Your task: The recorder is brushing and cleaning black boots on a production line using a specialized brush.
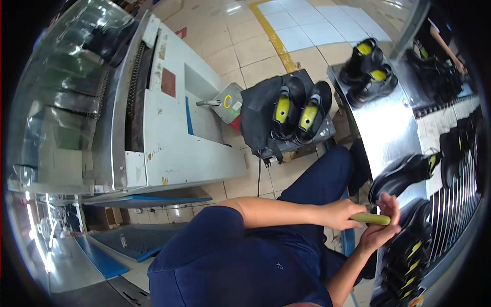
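My left hand (341,214) is closed round one end of a smooth olive-green bar with a rounded tip (372,219). What kind of thing the bar is does not show. Its free end points toward my right hand (381,229), which is turned palm up beside it with the fingers apart and slightly curled. Whether the tip touches that palm, I cannot tell. Just beyond my right hand, a black shoe (404,176) with a yellow-green insert lies on the metal bench (386,138).
Two black shoes with yellow-green inserts (309,115) stand on a dark stool (327,130) ahead. More shoes (365,71) sit at the bench's far end, and several (409,256) line its near side. A large pale machine (179,148) fills the left. Another person's arm (447,46) shows far right.
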`<state>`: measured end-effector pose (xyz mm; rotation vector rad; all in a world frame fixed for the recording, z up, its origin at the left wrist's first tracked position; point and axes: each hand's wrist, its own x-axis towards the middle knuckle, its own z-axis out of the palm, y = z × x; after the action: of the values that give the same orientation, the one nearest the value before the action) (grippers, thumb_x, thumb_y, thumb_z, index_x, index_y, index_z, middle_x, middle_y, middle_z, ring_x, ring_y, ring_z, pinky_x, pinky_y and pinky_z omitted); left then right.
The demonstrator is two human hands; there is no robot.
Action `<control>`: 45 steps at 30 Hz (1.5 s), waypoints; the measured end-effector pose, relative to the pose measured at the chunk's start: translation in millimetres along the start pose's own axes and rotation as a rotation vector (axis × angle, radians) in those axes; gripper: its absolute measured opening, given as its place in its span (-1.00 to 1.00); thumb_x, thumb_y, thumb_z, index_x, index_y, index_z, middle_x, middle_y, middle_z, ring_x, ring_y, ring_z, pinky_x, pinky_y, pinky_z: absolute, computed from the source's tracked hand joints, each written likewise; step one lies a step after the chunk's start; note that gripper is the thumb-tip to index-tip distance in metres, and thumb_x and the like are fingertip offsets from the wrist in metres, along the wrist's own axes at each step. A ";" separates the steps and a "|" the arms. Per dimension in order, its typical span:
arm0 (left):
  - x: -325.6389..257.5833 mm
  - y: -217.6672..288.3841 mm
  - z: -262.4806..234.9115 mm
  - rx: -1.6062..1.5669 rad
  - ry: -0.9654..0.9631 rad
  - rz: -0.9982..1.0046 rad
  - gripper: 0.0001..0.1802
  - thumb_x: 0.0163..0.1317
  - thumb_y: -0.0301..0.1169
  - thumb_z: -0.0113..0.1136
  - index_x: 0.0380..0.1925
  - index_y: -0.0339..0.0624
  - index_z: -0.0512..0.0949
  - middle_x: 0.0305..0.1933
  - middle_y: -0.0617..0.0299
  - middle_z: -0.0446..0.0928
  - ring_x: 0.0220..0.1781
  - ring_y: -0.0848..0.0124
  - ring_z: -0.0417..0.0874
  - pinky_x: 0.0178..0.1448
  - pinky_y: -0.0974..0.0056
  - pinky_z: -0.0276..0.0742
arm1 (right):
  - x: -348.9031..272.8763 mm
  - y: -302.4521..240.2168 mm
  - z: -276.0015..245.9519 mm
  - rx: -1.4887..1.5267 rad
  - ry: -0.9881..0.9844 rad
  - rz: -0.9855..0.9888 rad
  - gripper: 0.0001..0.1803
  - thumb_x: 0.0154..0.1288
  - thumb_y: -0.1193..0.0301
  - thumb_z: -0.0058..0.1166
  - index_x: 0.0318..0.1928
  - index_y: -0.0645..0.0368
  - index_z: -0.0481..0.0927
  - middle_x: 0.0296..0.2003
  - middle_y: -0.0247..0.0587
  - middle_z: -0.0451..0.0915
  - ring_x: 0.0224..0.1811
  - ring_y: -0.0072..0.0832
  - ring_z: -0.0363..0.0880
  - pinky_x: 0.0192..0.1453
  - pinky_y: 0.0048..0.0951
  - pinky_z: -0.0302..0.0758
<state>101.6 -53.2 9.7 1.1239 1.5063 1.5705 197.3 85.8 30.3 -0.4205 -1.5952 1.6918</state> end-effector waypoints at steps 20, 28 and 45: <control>228.2 1.1 31.3 0.650 0.372 0.114 -0.02 -0.04 0.04 0.61 0.29 -0.30 0.44 0.18 -0.21 0.60 0.21 -0.13 0.64 0.25 0.00 0.56 | -31.5 18.6 -29.5 0.065 0.390 0.453 -0.71 0.40 0.34 0.31 0.05 0.20 0.72 -0.47 -0.39 0.59 -0.47 -0.65 0.56 -0.42 -0.62 0.44; 164.0 71.6 -23.2 -0.054 -0.238 0.032 -0.35 0.03 -0.45 0.63 0.15 -0.37 0.59 0.06 0.14 0.70 0.11 0.41 0.66 0.28 0.26 0.55 | -36.6 15.9 -55.2 0.772 0.216 0.733 0.07 0.36 -0.48 -0.21 0.40 0.29 0.34 -0.26 0.15 0.74 -0.46 -0.26 0.72 -0.52 -0.49 0.42; 50.5 174.3 -39.2 -0.359 0.379 0.171 -0.42 0.20 -0.27 0.52 0.15 -0.31 0.57 0.08 0.18 0.68 0.13 0.33 0.65 0.28 0.21 0.53 | 39.3 -80.0 54.8 0.362 0.220 -0.175 -0.19 0.52 -0.12 -0.03 0.40 0.37 0.34 0.26 0.01 0.51 0.20 -0.17 0.60 0.24 -0.16 0.60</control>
<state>61.4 -40.7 190.5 0.7964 1.3028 2.1643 157.3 69.7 125.6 -0.2634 -1.1062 1.6900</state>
